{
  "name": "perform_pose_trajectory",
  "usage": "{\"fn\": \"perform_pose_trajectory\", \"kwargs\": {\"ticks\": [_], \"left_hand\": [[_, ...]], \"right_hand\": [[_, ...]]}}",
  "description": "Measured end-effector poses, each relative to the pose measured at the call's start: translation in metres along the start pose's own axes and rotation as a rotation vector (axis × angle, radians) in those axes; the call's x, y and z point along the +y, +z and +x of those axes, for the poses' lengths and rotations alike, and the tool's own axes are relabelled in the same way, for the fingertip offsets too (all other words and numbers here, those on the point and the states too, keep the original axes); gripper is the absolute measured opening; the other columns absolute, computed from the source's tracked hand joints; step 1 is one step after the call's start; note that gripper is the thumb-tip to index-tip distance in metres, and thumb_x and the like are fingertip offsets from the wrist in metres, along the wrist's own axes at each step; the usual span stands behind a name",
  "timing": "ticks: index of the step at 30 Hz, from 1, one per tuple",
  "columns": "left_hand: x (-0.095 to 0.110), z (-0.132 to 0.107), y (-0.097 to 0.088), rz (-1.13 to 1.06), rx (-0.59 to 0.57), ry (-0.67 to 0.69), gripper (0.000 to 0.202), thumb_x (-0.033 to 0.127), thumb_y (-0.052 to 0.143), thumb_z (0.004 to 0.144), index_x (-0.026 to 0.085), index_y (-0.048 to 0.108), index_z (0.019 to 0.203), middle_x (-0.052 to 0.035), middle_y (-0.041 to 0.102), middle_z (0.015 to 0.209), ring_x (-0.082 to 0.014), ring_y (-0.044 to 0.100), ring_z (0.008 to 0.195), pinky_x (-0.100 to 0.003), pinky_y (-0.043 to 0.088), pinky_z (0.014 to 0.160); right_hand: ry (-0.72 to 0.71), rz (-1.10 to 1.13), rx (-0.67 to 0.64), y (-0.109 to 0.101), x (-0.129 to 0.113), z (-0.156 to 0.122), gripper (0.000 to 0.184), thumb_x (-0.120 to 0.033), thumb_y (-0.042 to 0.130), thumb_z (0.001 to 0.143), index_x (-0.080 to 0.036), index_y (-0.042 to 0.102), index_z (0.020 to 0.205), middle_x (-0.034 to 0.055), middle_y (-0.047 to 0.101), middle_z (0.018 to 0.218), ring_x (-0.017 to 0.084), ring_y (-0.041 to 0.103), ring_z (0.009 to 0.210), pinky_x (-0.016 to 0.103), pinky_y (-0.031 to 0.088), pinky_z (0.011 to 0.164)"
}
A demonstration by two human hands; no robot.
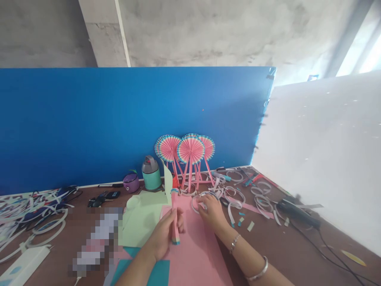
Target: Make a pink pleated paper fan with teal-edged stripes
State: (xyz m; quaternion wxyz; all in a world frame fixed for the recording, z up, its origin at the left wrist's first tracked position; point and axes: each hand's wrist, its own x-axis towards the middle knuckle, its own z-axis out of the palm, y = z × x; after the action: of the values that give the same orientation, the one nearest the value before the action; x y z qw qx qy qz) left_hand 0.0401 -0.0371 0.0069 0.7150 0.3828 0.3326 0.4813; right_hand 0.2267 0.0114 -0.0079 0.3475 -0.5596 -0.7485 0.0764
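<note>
My left hand (pixel 166 232) is closed around a folded pink paper strip (pixel 174 216), its pleats pressed together and its ends striped teal and cream. The strip stands lengthwise over pink paper sheets (pixel 196 246). To the right, my right hand (pixel 212 210) has its fingers curled on a loose white coil (pixel 195 204), which looks like a ring of tape or tape backing; the fingers partly hide it. Behind both hands stand several round pleated pink paper fans (pixel 191 150) with teal and cream rims and long pink handles.
Pale green sheets (pixel 139 222) lie left of my hands, over teal paper (pixel 157 273). A teal jar (pixel 151 179) and a purple pot (pixel 131 182) stand against the blue partition (pixel 89 127). White strip curls (pixel 263 200), paper scraps and a black corded tool (pixel 299 212) lie at right.
</note>
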Motion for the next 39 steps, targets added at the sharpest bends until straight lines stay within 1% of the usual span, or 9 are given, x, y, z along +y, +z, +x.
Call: {"fn": "perform_pose_trajectory", "kwargs": {"ticks": [3,5,10,14,21,27,30,33,39], "left_hand": [[0.0,0.0,0.001,0.104,0.066,0.103,0.03,0.048,0.053,0.084,0.019,0.06,0.083,-0.0009,0.057,0.075,-0.0133,0.053,0.078,-0.025,0.04,0.079],[-0.001,0.002,0.001,0.13,0.103,0.152,0.03,0.048,0.054,0.083,0.019,0.06,0.081,-0.0016,0.058,0.075,-0.0145,0.054,0.079,-0.027,0.039,0.082],[-0.003,0.006,0.001,0.137,0.186,0.25,0.036,0.055,0.056,0.078,0.019,0.054,0.08,0.0059,0.041,0.058,-0.0096,0.043,0.052,-0.024,0.04,0.059],[-0.007,0.009,-0.001,0.18,0.266,0.282,0.042,0.062,0.055,0.075,0.02,0.052,0.08,0.0083,0.032,0.054,-0.0084,0.033,0.048,-0.021,0.032,0.047],[-0.009,0.01,-0.006,0.2,0.386,0.304,0.051,0.07,0.054,0.069,0.021,0.053,0.083,0.0076,0.03,0.059,-0.0087,0.03,0.052,-0.02,0.031,0.05],[-0.012,0.013,-0.009,0.212,0.44,0.291,0.06,0.077,0.053,0.062,0.021,0.052,0.083,0.0065,0.033,0.059,-0.0102,0.033,0.052,-0.022,0.032,0.051],[-0.012,0.014,-0.01,0.222,0.439,0.31,0.06,0.078,0.052,0.062,0.021,0.05,0.08,0.0075,0.029,0.057,-0.0098,0.031,0.051,-0.022,0.029,0.049],[-0.012,0.013,-0.01,0.239,0.427,0.322,0.057,0.077,0.05,0.065,0.022,0.049,0.079,0.0081,0.027,0.055,-0.0096,0.028,0.049,-0.022,0.027,0.047],[-0.014,0.015,-0.013,0.214,0.427,0.296,0.06,0.078,0.049,0.065,0.021,0.048,0.083,0.009,0.024,0.056,-0.0083,0.025,0.048,-0.021,0.023,0.045]], "right_hand": [[0.015,-0.008,-0.022,0.001,-0.001,-0.001,0.02,-0.012,0.05,0.075,-0.021,0.066,0.084,0.0056,0.065,0.097,0.023,0.053,0.095,0.032,0.031,0.077],[0.012,-0.004,-0.035,0.002,-0.001,-0.002,0.019,-0.013,0.05,0.076,-0.021,0.066,0.082,0.0051,0.066,0.096,0.023,0.054,0.094,0.032,0.03,0.075],[0.022,0.039,-0.027,0.005,0.0,-0.001,0.02,-0.014,0.05,0.078,-0.022,0.068,0.081,0.0048,0.067,0.095,0.022,0.055,0.093,0.03,0.031,0.075],[0.064,0.002,-0.003,0.001,-0.008,0.006,0.022,-0.017,0.049,0.08,-0.022,0.07,0.083,0.005,0.068,0.095,0.021,0.056,0.094,0.031,0.032,0.079],[0.058,-0.107,-0.125,0.005,-0.035,0.053,0.025,-0.017,0.047,0.081,-0.022,0.071,0.077,0.0042,0.071,0.081,0.018,0.062,0.08,0.024,0.037,0.069],[0.113,-0.142,-0.12,0.026,-0.047,0.1,0.03,-0.018,0.041,0.087,-0.021,0.068,0.101,0.0092,0.071,0.094,0.021,0.065,0.085,0.026,0.042,0.067],[0.068,-0.159,-0.122,0.029,-0.052,0.114,0.035,-0.021,0.035,0.091,-0.021,0.063,0.112,0.011,0.07,0.099,0.022,0.064,0.092,0.028,0.043,0.072],[-0.002,-0.169,-0.163,0.031,-0.056,0.127,0.035,-0.021,0.04,0.089,-0.022,0.06,0.117,0.0115,0.07,0.101,0.023,0.063,0.095,0.029,0.042,0.075],[-0.059,-0.121,-0.237,0.034,-0.057,0.152,0.02,-0.014,0.053,0.079,-0.017,0.068,0.091,0.0149,0.071,0.086,0.027,0.064,0.089,0.033,0.042,0.074]]}}
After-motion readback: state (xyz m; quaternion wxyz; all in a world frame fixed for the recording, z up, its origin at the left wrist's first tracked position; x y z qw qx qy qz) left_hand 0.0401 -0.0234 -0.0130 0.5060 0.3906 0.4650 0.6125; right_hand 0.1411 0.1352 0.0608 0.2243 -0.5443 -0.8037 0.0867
